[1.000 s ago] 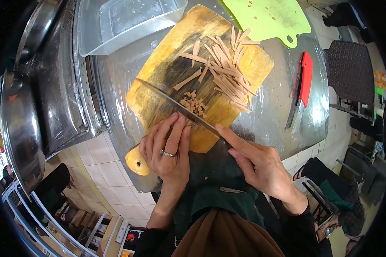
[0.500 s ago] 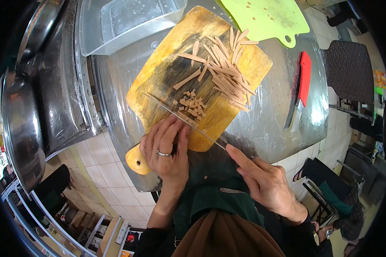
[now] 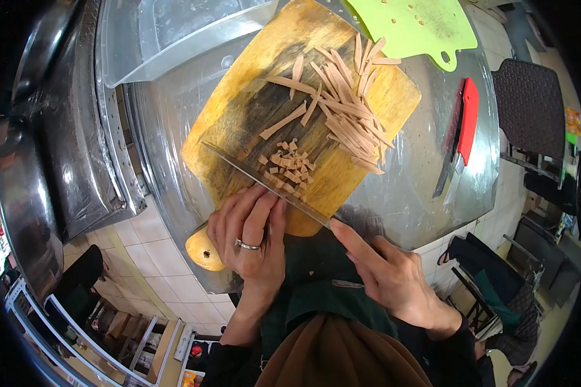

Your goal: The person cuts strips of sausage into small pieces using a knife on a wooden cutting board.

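Note:
My right hand (image 3: 390, 274) grips a kitchen knife (image 3: 265, 184) at its handle, index finger stretched along the top. The blade lies across the wooden cutting board (image 3: 229, 122), pointing up and left. My left hand (image 3: 250, 235), wearing a ring, curls its fingers right behind the blade, pressing down light-brown food strips that are mostly hidden under it. Just beyond the blade sits a small heap of diced pieces (image 3: 290, 164). Farther up the board lies a loose pile of long light-brown strips (image 3: 352, 109).
A clear plastic container (image 3: 193, 48) stands at the upper left. At the upper right lies a green cutting mat (image 3: 416, 29) with a few crumbs. A red-handled knife (image 3: 468, 122) rests on the plastic-covered table (image 3: 394, 200). A person's dark clothing (image 3: 519, 290) shows at right.
The knife and my right hand have shifted slightly left, with the blade tip farther left over the board. The view has moved a little; my left hand keeps its place behind the blade.

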`<move>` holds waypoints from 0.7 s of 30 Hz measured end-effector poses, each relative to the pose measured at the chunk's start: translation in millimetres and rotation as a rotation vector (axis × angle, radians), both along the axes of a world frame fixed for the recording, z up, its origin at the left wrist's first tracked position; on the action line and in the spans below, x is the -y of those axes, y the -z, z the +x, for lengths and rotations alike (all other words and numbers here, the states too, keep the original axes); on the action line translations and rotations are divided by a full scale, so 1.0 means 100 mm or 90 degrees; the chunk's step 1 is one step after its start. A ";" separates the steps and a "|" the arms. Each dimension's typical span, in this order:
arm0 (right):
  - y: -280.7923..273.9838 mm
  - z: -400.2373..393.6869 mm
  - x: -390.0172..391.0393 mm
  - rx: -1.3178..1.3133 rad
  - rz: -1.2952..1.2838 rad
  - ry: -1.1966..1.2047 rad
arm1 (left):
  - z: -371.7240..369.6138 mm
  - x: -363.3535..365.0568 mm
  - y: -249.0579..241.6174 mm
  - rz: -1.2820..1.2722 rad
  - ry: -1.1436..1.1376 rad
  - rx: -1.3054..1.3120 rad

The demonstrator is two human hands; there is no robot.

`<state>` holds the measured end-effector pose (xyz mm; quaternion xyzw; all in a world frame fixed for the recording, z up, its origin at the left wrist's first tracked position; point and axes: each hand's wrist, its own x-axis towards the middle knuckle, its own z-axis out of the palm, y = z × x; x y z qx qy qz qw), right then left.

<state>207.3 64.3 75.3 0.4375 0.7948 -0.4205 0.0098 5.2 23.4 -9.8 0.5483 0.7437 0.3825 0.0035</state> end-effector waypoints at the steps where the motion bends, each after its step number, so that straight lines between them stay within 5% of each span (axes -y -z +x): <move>1: 0.03 -0.03 -0.04 -0.004 0.006 0.000 | 0.00 -0.01 0.00 0.002 -0.001 -0.001; 9: 0.23 -0.05 -0.24 -0.161 -0.012 0.047 | 0.01 -0.03 0.03 0.009 -0.003 0.008; 21: -0.03 0.12 0.02 -0.099 0.025 0.034 | 0.00 0.02 0.04 0.022 -0.006 0.024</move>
